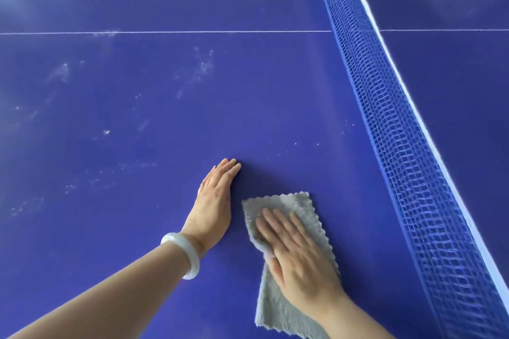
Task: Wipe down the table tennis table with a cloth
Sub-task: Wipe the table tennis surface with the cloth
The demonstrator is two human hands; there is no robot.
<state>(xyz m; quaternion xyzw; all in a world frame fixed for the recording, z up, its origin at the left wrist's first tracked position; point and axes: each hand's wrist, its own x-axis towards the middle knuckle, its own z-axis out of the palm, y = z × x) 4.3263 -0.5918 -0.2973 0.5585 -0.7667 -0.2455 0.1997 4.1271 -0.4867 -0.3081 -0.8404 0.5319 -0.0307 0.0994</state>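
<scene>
Head view, nearest first: the right grip (297, 253) lies flat and spread on the grey cloth (289, 201), fingers straight and pressing it to the blue surface (248, 118) close to me, left of the net. Since nothing curls round the cloth, I judge a fast stroke could let it bunch or slip out from under the palm. A fold covers the thumb, so I cannot tell whether it pinches. The cloth's near end is hidden under the wrist.

Just beside it, apart from the cloth, the left grip (216, 201) rests wide, fingers together, holding nothing. Leaning on it may leave fresh prints, and the pale bracelet (184, 253) could knock or scrape the surface if the wrist drops.

Farther out, whitish smudges (202, 69) are scattered to the left, up to the thin white line (192, 32). They sit well apart from the cloth and could easily be missed.

A sweep to the right risks snagging the net (399, 146). Its posts and every edge of the surface are out of frame. Glare at upper left stops me judging the dust there, and the far half (454, 77) is too blurred to assess.
</scene>
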